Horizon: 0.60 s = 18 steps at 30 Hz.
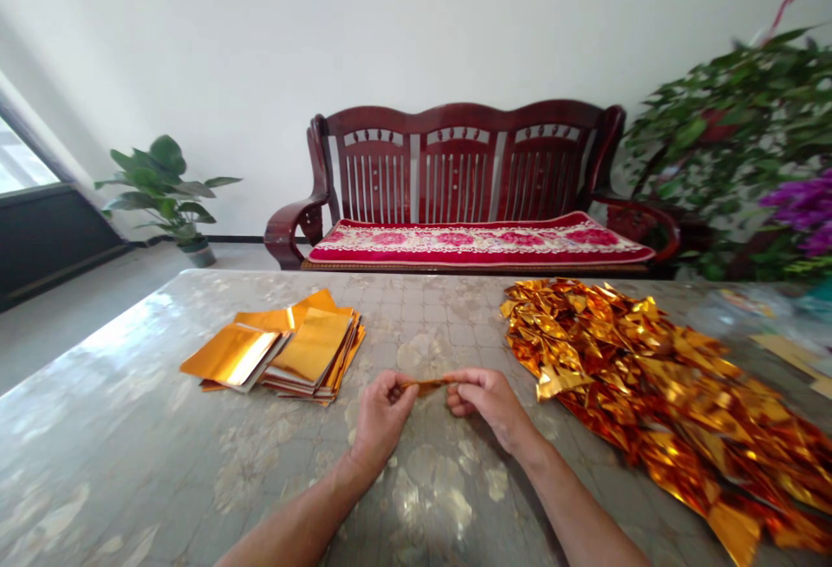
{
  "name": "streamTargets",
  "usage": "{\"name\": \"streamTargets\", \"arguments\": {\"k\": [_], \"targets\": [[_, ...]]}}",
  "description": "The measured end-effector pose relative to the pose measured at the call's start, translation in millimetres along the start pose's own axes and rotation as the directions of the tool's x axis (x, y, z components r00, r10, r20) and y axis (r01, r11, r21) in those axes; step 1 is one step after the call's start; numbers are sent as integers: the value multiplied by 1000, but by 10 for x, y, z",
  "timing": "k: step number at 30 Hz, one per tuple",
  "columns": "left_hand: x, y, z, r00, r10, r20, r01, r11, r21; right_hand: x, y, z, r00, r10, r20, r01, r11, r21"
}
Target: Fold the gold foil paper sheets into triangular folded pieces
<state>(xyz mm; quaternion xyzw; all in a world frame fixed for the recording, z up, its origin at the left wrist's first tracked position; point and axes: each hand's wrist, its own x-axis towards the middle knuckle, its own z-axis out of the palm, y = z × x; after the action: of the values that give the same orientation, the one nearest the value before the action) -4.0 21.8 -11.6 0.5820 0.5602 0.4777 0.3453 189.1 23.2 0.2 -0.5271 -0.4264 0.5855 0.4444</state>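
Note:
A small piece of gold foil paper (430, 387), narrow and folded, is stretched between my two hands over the middle of the table. My left hand (385, 411) pinches one end of it between thumb and fingers. The other end is pinched by my right hand (484, 402). To the left lies a loose stack of flat gold foil sheets (312, 346), some with pale undersides showing. A large heap of folded gold foil pieces (604, 359) spreads to the right of my right hand.
The table (195, 472) has a shiny, flower-patterned cover. Clear plastic bags (741, 311) and tan card strips (789, 355) lie at its right side. Beyond stand a wooden bench (455, 159) with a red floral cushion, a potted plant (169, 194) and leafy greenery (734, 133).

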Motion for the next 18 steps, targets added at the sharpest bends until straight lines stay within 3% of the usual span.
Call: {"name": "streamTargets", "arguments": {"k": [7, 13, 18], "targets": [[52, -94, -12, 992, -90, 93, 102, 986, -130, 14, 0, -27, 1000, -2, 0, 2, 994, -110], [110, -95, -20, 956, -176, 236, 244, 920, -306, 47, 43, -2, 969, -241, -54, 206, 909, -361], [185, -37, -87, 932, -179, 316, 298, 874, -385, 49, 66, 69, 959, -279, -49, 249, 912, -327]]}}
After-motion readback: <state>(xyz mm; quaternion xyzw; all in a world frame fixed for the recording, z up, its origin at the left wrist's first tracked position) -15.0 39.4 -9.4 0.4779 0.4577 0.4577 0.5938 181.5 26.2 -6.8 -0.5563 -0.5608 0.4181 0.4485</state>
